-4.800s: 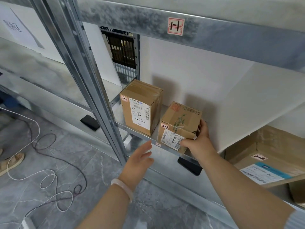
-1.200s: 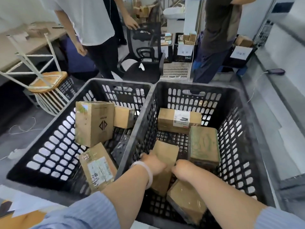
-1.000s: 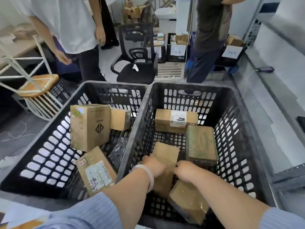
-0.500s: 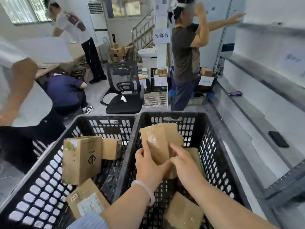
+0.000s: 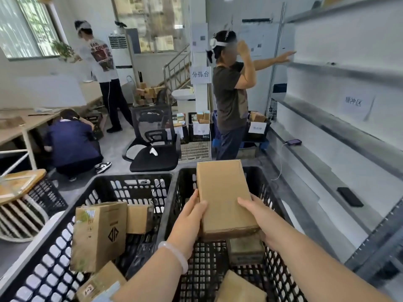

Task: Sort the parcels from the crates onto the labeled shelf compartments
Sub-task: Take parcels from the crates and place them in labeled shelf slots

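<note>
I hold a plain brown cardboard parcel (image 5: pixel 224 195) flat above the right black crate (image 5: pixel 277 205). My left hand (image 5: pixel 192 216) grips its near left edge, thumb on top. My right hand (image 5: pixel 259 216) grips its near right corner from the side and below. More parcels lie in the right crate under it, one greenish (image 5: pixel 246 249) and one brown (image 5: pixel 237 288). The left black crate (image 5: pixel 43 264) holds an upright box with a black logo (image 5: pixel 98 236), a smaller box (image 5: pixel 139 219) behind it and a labelled parcel (image 5: pixel 98 286) at the front.
Metal shelving (image 5: pixel 340 136) runs along the right, with two phones (image 5: pixel 294 142) (image 5: pixel 350 199) lying on its lower level. A person (image 5: pixel 231 101) stands ahead reaching to the shelf. A black office chair (image 5: pixel 152 149), a crouching person (image 5: pixel 72 144) and a wire stool (image 5: pixel 24 203) are beyond the crates.
Both hands lifted the parcel out of the right crate and turned it flat at chest height. My view rose from the crate floor to the room ahead.
</note>
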Action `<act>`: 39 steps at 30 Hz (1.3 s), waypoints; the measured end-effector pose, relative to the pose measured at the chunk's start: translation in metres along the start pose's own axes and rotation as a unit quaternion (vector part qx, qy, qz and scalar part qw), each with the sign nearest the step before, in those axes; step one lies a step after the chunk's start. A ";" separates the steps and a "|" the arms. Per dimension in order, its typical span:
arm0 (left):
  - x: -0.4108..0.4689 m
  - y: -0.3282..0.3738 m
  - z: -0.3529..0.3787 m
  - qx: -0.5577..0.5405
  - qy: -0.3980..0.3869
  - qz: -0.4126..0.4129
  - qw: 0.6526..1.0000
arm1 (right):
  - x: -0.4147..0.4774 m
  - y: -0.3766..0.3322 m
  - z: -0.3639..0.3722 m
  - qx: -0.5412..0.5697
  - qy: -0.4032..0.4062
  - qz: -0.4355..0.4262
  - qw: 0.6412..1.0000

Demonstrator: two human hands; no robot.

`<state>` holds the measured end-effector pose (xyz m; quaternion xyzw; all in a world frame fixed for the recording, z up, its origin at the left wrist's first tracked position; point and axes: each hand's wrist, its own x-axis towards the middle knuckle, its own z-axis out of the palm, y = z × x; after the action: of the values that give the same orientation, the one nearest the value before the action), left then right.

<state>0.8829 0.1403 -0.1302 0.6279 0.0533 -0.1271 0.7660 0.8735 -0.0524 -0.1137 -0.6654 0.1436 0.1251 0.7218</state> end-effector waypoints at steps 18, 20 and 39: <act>0.003 0.010 -0.006 0.022 -0.070 -0.074 0.995 | -0.029 0.001 0.019 -0.104 0.105 -0.164 0.975; 0.000 0.012 -0.005 -0.048 -0.093 -0.089 0.991 | -0.024 -0.003 0.017 -0.008 0.099 -0.071 0.993; 0.011 0.005 -0.003 0.065 -0.117 0.019 0.991 | -0.032 0.009 0.004 -0.171 0.167 -0.170 0.956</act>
<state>0.8946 0.1424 -0.1286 0.6579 -0.0572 -0.1887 0.7268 0.8408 -0.0473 -0.1103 -0.8050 0.1230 -0.0897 0.5734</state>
